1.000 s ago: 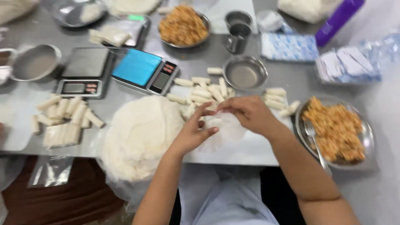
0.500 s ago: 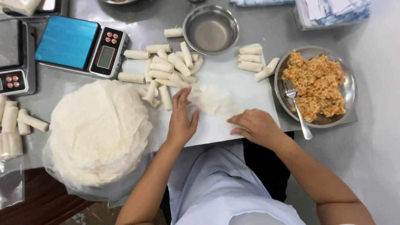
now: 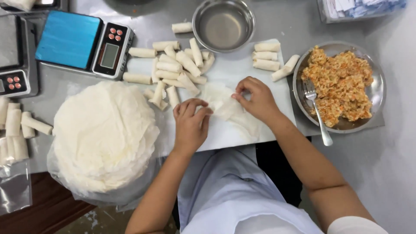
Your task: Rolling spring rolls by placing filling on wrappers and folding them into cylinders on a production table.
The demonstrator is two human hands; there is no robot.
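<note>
A thin white wrapper sheet [image 3: 225, 108] lies crumpled on the white board [image 3: 277, 125] in front of me. My left hand [image 3: 190, 123] pinches its left edge. My right hand [image 3: 255, 99] pinches its upper right edge with curled fingers. Just beyond my hands lies a pile of several finished white rolls [image 3: 177, 69]. More rolls [image 3: 268, 58] sit at the board's far right corner.
A big stack of round wrappers [image 3: 102, 136] sits on plastic at my left. A metal plate of orange filling [image 3: 340, 84] with a fork [image 3: 318, 112] is on the right. An empty steel bowl [image 3: 223, 24] and a blue-topped scale [image 3: 82, 43] stand behind. Further rolls [image 3: 19, 128] line the far left.
Both hands have come back onto the wrapper sheet and now pinch it; half a second ago they rested nearer me on the board's edge. The camera has tilted down and closer.
</note>
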